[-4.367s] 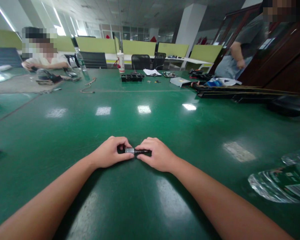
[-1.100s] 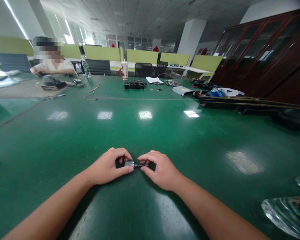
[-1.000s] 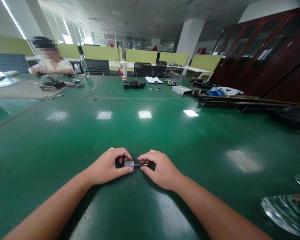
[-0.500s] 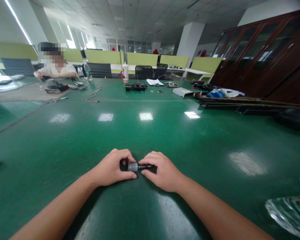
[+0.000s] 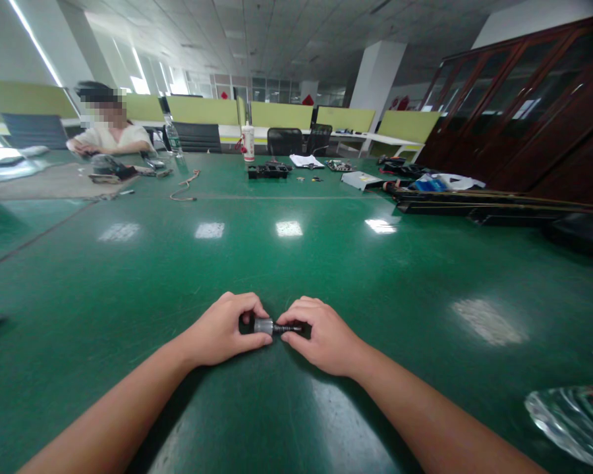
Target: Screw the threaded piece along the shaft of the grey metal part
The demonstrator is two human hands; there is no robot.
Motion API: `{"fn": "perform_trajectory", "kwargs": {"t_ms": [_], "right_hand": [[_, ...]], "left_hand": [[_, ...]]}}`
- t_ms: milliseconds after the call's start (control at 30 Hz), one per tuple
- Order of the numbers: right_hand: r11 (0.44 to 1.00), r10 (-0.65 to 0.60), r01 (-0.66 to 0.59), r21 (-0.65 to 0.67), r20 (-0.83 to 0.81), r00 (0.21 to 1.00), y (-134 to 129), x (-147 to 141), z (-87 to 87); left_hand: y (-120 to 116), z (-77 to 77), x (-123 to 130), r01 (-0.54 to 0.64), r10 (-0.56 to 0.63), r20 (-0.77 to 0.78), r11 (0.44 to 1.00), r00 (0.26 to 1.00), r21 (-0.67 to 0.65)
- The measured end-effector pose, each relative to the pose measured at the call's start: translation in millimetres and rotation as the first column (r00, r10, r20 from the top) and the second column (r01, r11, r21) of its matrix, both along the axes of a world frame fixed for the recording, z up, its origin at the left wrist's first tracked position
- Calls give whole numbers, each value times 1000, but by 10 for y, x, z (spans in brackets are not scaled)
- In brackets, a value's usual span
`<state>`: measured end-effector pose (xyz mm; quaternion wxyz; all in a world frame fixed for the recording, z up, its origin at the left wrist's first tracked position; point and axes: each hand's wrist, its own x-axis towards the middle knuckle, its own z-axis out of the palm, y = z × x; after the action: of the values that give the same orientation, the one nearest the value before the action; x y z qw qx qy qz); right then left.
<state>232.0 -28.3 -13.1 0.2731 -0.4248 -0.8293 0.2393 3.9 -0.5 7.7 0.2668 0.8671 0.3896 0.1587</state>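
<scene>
Low over the near middle of the green table (image 5: pixel 296 263), both my hands hold one small part between them. It is a grey metal cylinder (image 5: pixel 263 326) with a thin, dark, ridged shaft (image 5: pixel 286 328) pointing right. My left hand (image 5: pixel 222 332) is curled round the cylinder, thumb at the near side and fingers at the far side. Around the shaft, close to the cylinder, the thumb and fingers of my right hand (image 5: pixel 321 336) are pinched. The part lies roughly level; its left end is partly hidden by my left hand.
At the far side lie a black part (image 5: pixel 268 171), a cord (image 5: pixel 185 187), a white bottle (image 5: pixel 248 143) and a grey metal box (image 5: pixel 360 180). Long black pieces (image 5: pixel 439 201) lie back right. Clear plastic (image 5: pixel 573 421) is near right. A person (image 5: pixel 111 135) sits back left.
My hands and the part have stayed nearly in place, with only a very slight shift. The seated person's head has moved a little to the left.
</scene>
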Motion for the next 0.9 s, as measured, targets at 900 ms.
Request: {"fn": "perform_trajectory", "kwargs": {"t_ms": [900], "right_hand": [[998,-59,59,-10,-2,998,3,15,-2]], "left_hand": [[-4,-5,-3,-6,6,3,1000,1000,-1]]}}
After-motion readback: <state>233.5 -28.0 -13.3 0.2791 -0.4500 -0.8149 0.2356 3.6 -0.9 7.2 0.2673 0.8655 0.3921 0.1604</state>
